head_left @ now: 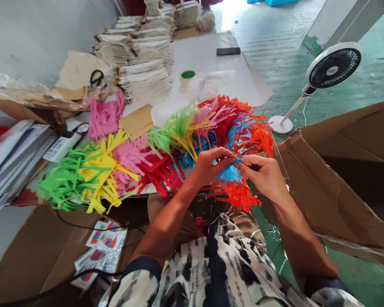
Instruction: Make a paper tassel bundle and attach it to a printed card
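Between my two hands, near the table's front edge, is a blue paper tassel [232, 174]; its twisted top is pinched by the fingers and its fringe hangs below. My left hand [211, 164] closes on it from the left, and my right hand [261, 172] grips the same top from the right. An orange-red fringe [238, 194] hangs just beneath. Behind my hands lie finished-looking tassels in light green [182, 121], dark red [224, 121] and orange [262, 136]. To the left spread cut fringes in green [68, 179], yellow [102, 170], pink [131, 157] and red [160, 170].
Stacks of white bundles [147, 64] stand at the back. A tape roll [188, 79], a black phone-like slab [228, 51] and scissors [97, 78] lie on the table. At right are a fan [334, 68] and a large open carton [333, 183]. Printed cards [99, 251] sit lower left.
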Motion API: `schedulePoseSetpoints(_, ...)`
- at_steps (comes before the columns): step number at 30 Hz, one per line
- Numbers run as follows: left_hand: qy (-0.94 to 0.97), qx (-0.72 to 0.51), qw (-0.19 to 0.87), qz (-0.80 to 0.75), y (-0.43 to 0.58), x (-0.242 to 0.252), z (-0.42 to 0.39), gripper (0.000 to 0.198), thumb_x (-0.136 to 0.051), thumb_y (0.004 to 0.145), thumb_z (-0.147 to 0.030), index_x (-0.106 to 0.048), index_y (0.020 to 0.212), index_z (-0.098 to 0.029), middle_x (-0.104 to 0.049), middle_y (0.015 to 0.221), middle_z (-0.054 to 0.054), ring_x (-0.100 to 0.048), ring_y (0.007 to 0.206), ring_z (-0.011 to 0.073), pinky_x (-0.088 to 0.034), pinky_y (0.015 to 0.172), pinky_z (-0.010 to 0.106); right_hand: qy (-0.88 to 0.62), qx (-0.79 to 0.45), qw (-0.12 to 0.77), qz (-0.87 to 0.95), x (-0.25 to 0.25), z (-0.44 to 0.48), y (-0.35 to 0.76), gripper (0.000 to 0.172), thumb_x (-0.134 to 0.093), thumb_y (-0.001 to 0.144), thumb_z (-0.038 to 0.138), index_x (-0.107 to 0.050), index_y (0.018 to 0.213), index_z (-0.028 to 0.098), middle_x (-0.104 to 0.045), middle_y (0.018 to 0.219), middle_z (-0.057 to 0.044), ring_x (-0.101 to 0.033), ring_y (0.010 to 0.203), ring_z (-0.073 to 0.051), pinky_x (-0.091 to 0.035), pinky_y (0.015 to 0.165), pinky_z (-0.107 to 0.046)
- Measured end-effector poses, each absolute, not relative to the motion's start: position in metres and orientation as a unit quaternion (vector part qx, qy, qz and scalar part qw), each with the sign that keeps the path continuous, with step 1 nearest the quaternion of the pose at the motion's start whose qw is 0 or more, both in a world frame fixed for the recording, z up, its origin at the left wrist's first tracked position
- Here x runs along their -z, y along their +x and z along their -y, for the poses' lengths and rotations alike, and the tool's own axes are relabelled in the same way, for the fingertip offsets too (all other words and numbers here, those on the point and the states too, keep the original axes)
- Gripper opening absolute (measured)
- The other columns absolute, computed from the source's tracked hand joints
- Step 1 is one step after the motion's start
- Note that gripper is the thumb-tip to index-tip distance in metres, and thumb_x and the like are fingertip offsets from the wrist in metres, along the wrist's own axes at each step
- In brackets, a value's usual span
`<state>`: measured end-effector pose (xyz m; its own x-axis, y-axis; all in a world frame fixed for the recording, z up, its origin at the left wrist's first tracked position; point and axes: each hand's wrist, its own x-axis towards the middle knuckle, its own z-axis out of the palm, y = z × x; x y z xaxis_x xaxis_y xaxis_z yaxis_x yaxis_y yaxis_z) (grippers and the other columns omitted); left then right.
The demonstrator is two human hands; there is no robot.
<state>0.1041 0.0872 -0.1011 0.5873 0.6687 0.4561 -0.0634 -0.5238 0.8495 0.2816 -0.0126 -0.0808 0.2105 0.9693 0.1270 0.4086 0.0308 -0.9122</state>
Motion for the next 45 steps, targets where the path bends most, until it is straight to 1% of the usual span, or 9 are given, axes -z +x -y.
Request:
schedulePoseSetpoints(5, 0.792, -0.421, 0.374, -0.236, 0.107, 0.106, -0.083, 0.019, -0.067, 0.103, -0.038, -0.072, 0.098, -0.020, -0.076, 0.089, 0.001, -0.066, 0.074, 0.0108, -0.051, 0.071, 0.023, -0.628, -0.329, 0.472, 0.524, 0.089, 0.014, 0.277, 0.037, -0.078, 0.089, 0.055, -0.076, 0.079, 0.020, -0.060, 0.067, 0.001, -0.045, 0.062, -0.013, -0.034, 0.059, -0.030)
schedulePoseSetpoints(9, 0.780, -0.433, 0.367, -0.264, 0.109, 0.109, -0.081, 0.020, -0.061, 0.107, -0.041, -0.066, 0.104, -0.021, -0.073, 0.088, -0.001, -0.067, 0.073, 0.0099, -0.050, 0.070, 0.023, -0.634, -0.340, 0.479, 0.504, 0.099, 0.015, 0.274, 0.031, -0.079, 0.089, 0.052, -0.081, 0.091, 0.020, -0.062, 0.070, 0.001, -0.046, 0.063, -0.013, -0.035, 0.060, -0.031)
schedulePoseSetpoints(15, 0.745, -0.426, 0.439, -0.266, 0.110, 0.107, -0.083, 0.026, -0.062, 0.105, -0.048, -0.064, 0.105, -0.022, -0.071, 0.083, -0.002, -0.069, 0.070, 0.0102, -0.050, 0.068, 0.023, -0.622, -0.361, 0.493, 0.491, 0.097, 0.015, 0.270, 0.033, -0.082, 0.086, 0.055, -0.081, 0.086, 0.021, -0.062, 0.069, 0.000, -0.046, 0.061, -0.013, -0.034, 0.057, -0.030)
schedulePoseSetpoints(20, 0.660, -0.415, 0.565, -0.268, 0.111, 0.106, -0.085, 0.037, -0.068, 0.100, -0.057, -0.063, 0.099, -0.020, -0.067, 0.071, -0.003, -0.063, 0.063, 0.0104, -0.049, 0.063, 0.023, -0.624, -0.288, 0.559, 0.464, 0.088, 0.015, 0.268, 0.029, -0.082, 0.088, 0.051, -0.082, 0.085, 0.023, -0.056, 0.064, 0.001, -0.042, 0.060, -0.013, -0.035, 0.057, -0.030)
schedulePoseSetpoints(24, 0.644, -0.393, 0.604, -0.257, 0.113, 0.107, -0.083, 0.039, -0.071, 0.097, -0.058, -0.065, 0.101, -0.020, -0.070, 0.075, -0.002, -0.065, 0.067, 0.0110, -0.050, 0.064, 0.023, -0.637, -0.254, 0.587, 0.430, 0.085, 0.012, 0.264, 0.025, -0.083, 0.087, 0.047, -0.085, 0.089, 0.022, -0.059, 0.064, 0.001, -0.044, 0.059, -0.013, -0.036, 0.057, -0.030)
schedulePoseSetpoints(29, 0.711, -0.426, 0.487, -0.274, 0.112, 0.103, -0.079, 0.029, -0.074, 0.098, -0.048, -0.073, 0.112, -0.022, -0.077, 0.101, 0.003, -0.069, 0.087, 0.0141, -0.053, 0.081, 0.027, -0.629, -0.289, 0.599, 0.403, 0.087, 0.008, 0.262, 0.028, -0.086, 0.083, 0.049, -0.085, 0.089, 0.022, -0.070, 0.070, -0.001, -0.055, 0.060, -0.014, -0.043, 0.056, -0.028)
schedulePoseSetpoints(34, 0.765, -0.430, 0.404, -0.260, 0.109, 0.098, -0.079, 0.025, -0.076, 0.097, -0.046, -0.079, 0.104, -0.023, -0.078, 0.093, 0.003, -0.068, 0.086, 0.0161, -0.052, 0.086, 0.031, -0.612, -0.337, 0.608, 0.376, 0.092, 0.003, 0.266, 0.043, -0.090, 0.075, 0.060, -0.085, 0.090, 0.021, -0.076, 0.076, -0.005, -0.063, 0.063, -0.017, -0.046, 0.052, -0.029)
schedulePoseSetpoints(41, 0.772, -0.403, 0.427, -0.245, 0.103, 0.096, -0.081, 0.026, -0.073, 0.099, -0.048, -0.082, 0.106, -0.024, -0.083, 0.093, 0.004, -0.074, 0.086, 0.0182, -0.055, 0.083, 0.032, -0.601, -0.330, 0.609, 0.399, 0.095, 0.004, 0.269, 0.034, -0.091, 0.077, 0.054, -0.085, 0.088, 0.023, -0.078, 0.080, -0.004, -0.066, 0.069, -0.018, -0.052, 0.063, -0.030)
schedulePoseSetpoints(45, 0.791, -0.407, 0.384, -0.247, 0.103, 0.097, -0.081, 0.024, -0.066, 0.104, -0.041, -0.082, 0.109, -0.024, -0.083, 0.091, 0.005, -0.075, 0.086, 0.0187, -0.056, 0.083, 0.033, -0.621, -0.319, 0.581, 0.418, 0.088, 0.005, 0.267, 0.036, -0.090, 0.076, 0.055, -0.085, 0.088, 0.021, -0.075, 0.074, -0.004, -0.060, 0.063, -0.016, -0.047, 0.058, -0.029)
